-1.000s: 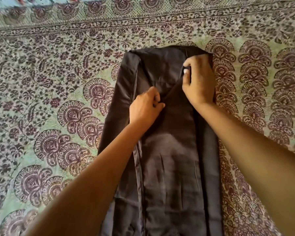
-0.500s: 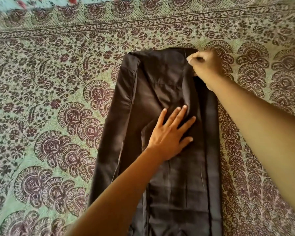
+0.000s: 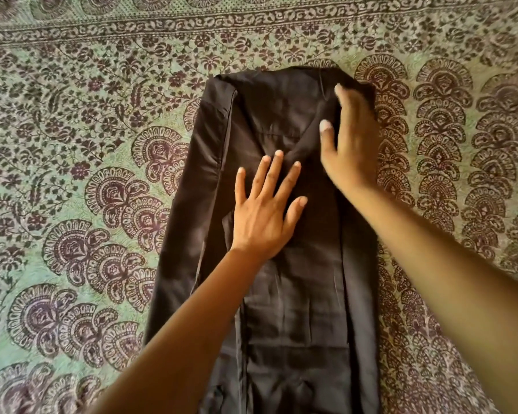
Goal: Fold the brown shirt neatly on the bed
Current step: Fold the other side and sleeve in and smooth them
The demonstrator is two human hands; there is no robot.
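**Brown shirt [image 3: 296,324] lay long and flat on the bed [image 3: 72,150]**

The brown shirt was a long, thin strip. Both of its sides were folded in toward the middle. Its far end was narrow and a bit round. It stopped well short of the leafy border band [image 3: 251,23] printed across the bed cover [image 3: 461,204]. Its near end ran out of the bottom of the picture. The left edge slanted outward as it came nearer. The right edge ran almost straight.

There was lots of open bed cover to the left of the shirt, lots to the right, and a wide stretch past the far end. The cover was green with dark flowers and fan shapes.

The left grip [image 3: 263,216] was wide open. Its fingers were straight and spread, and its palm lay flat on the middle of the shirt. It held nothing. The shirt reached out from under it on every side.

The right grip [image 3: 350,144] was open too, with straight fingers, and it held nothing. It was over the far right part of the shirt, near the left grip but apart from it. Its fingertips [image 3: 338,89] came close to the shirt's far right corner. It looked a little blurry.
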